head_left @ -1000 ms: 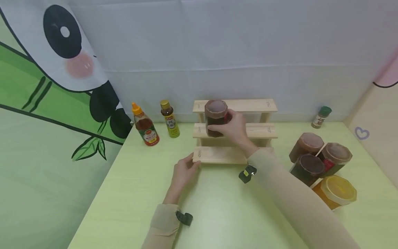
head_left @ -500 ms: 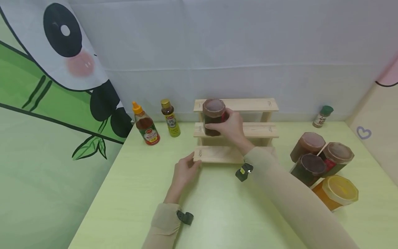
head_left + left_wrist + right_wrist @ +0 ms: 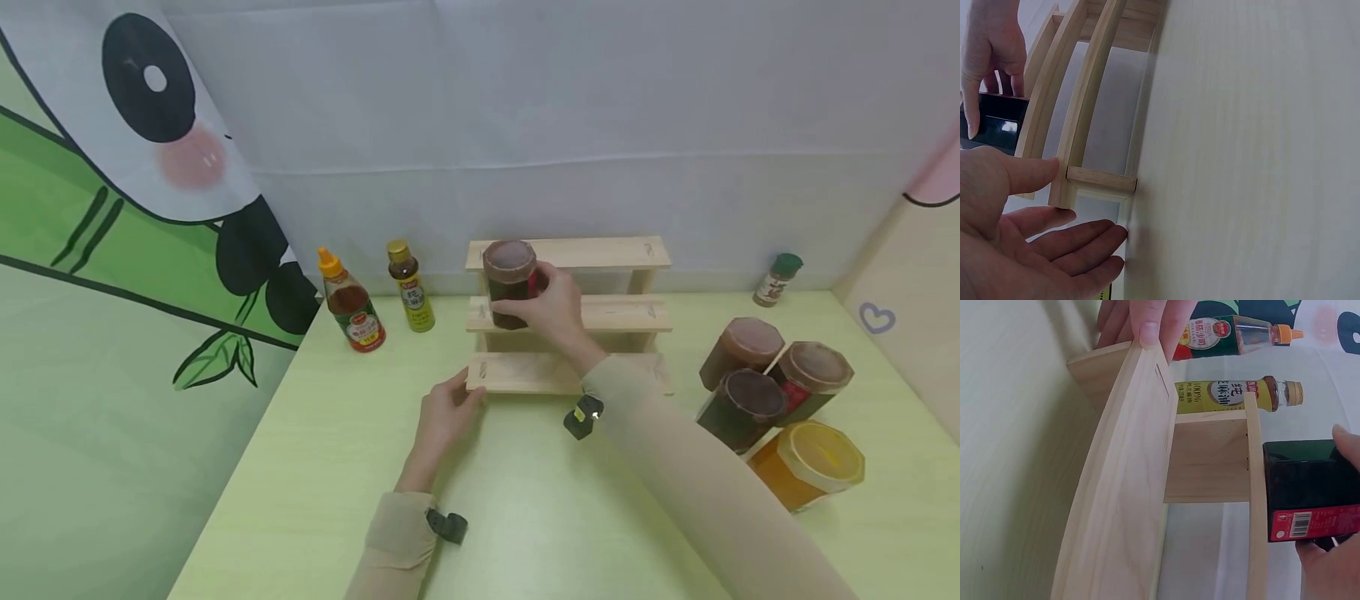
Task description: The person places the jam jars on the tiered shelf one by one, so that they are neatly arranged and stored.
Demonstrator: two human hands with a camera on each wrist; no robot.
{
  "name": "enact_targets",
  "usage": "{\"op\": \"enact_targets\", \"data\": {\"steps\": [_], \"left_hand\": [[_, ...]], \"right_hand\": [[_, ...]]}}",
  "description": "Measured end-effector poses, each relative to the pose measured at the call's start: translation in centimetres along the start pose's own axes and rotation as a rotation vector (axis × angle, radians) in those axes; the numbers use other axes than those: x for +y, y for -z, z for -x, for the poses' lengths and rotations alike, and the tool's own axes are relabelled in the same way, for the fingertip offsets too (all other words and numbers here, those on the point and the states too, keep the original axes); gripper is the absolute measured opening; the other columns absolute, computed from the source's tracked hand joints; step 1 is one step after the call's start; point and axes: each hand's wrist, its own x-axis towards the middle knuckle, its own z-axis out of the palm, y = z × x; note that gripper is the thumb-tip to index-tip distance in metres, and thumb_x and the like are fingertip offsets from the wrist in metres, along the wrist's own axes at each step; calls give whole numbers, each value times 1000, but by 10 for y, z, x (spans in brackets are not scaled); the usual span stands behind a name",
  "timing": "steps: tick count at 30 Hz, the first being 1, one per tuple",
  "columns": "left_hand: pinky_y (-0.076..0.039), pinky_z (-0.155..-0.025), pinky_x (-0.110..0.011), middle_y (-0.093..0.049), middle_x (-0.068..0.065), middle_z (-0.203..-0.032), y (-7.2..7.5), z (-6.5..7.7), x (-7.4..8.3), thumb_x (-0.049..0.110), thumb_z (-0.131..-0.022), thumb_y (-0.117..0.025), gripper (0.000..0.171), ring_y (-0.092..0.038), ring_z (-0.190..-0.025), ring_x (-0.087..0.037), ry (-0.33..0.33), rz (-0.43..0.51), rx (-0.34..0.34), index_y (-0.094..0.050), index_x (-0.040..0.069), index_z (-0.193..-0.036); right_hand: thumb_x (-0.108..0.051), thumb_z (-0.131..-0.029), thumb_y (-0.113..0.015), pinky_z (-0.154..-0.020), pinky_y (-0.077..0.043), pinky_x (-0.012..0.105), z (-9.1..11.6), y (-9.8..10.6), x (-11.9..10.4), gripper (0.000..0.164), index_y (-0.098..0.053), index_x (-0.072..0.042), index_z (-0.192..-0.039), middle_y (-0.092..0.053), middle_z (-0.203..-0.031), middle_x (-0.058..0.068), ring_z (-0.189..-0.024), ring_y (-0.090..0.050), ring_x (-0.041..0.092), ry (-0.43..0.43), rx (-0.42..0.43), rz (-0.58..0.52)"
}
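Observation:
A three-tier wooden rack stands at the back of the table. My left hand pinches the left end of its lowest board, thumb above and index finger below, with the other fingers extended in the left wrist view. My right hand grips a dark jar with a brownish lid by its sides. The jar is upright at the left end of the middle board; its base appears to touch that board in the right wrist view. A red label with a barcode shows on the jar.
Left of the rack stand an orange-capped sauce bottle and a gold-capped oil bottle. To the right are three dark jars and a yellow-lidded jar close together. Behind them is a small green-capped shaker.
My right hand has shifted the dark jar slightly left along the middle board. The left hand keeps its hold on the rack's corner.

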Motion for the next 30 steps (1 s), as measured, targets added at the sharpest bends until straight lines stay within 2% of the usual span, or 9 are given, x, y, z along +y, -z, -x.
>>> {"op": "enact_targets", "data": {"steps": [8,12,15,18,22,30], "left_hand": [[-51,-87,-37,-62,-12,-121,0,1,2,30,-92,-66,53,-61,-107,-25,-2,6,-2,-51,7,-137],[-51,-87,-37,-63,-12,-120,0,1,1,30,-92,-66,52,-61,-107,-24,-1,0,0,-51,8,-137],[-52,-86,-37,-63,-12,-120,0,1,1,29,-92,-66,52,-61,-107,-25,-3,-2,3,-52,9,-137],[-53,-83,-36,-63,-12,-119,0,2,2,29,-92,-66,51,-62,-106,-25,-9,1,2,-52,8,-137],[-53,-83,-36,-63,-13,-120,1,2,3,28,-92,-66,52,-62,-106,-25,-8,4,5,-51,7,-137],[-51,-87,-37,-60,-13,-125,0,2,3,30,-92,-65,54,-58,-112,-26,18,-5,2,-50,6,-138]], "right_hand": [[-22,-59,-93,-90,-49,31,9,6,3,75,-60,-7,-125,-63,-118,8,-106,-61,20,-23,-28,-113],[-23,-60,-92,-95,-46,29,18,12,8,74,-60,-11,-126,-62,-123,5,-112,-58,18,-15,-35,-161],[-25,-61,-92,-98,-43,29,27,18,12,77,-59,-10,-128,-60,-126,6,-116,-55,21,-20,-49,-180],[-27,-61,-92,-98,-43,29,35,25,15,82,-55,-5,-131,-57,-129,9,-119,-53,25,-35,-57,-190],[-30,-62,-91,-98,-42,26,45,35,20,87,-51,-2,-133,-55,-131,12,-119,-52,23,-25,-62,-187],[-31,-69,-87,-101,-39,27,71,60,22,82,-50,-1,-136,-52,-136,12,-123,-48,18,14,-141,-127]]}}
